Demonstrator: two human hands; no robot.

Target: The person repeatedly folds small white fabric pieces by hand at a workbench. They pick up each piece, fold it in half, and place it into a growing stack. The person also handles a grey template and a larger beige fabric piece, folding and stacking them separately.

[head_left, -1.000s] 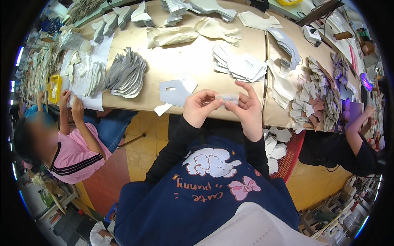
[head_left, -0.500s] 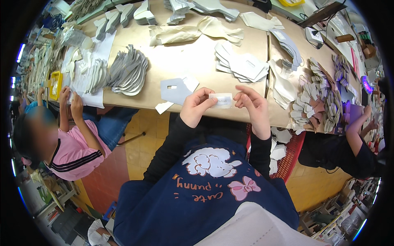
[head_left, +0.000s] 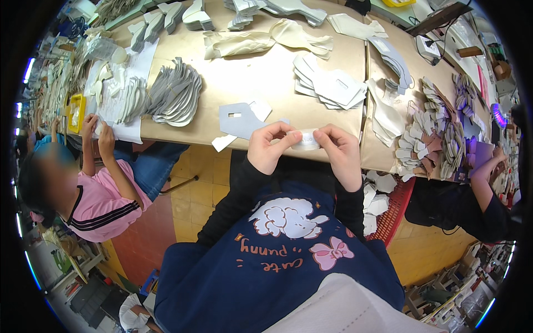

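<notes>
Between my hands, just over the table's near edge, is a small whitish translucent label (head_left: 306,141) with faint print. My left hand (head_left: 268,147) pinches its left end between thumb and fingers. Its right end is pinched by my right hand (head_left: 340,152), and the label bows slightly. Left of my left hand, a grey-blue cut piece (head_left: 237,123) with a small rectangular window lies on the table, over white pieces (head_left: 224,142). Farther back to the right is a stack of white pieces (head_left: 335,87); the top one also has a rectangular window.
The brown-covered table (head_left: 244,72) holds a fanned grey stack (head_left: 175,91), cream strips (head_left: 239,46) and bundles of cut pieces (head_left: 438,130) at right. A co-worker in pink (head_left: 108,194) sits at left; another person's arm (head_left: 483,172) is at right. A red basket (head_left: 395,213) stands below the table's edge.
My right hand has come in to the left and taken hold of the label's right end. The label, flat before, now bends. My left hand keeps its grip.
</notes>
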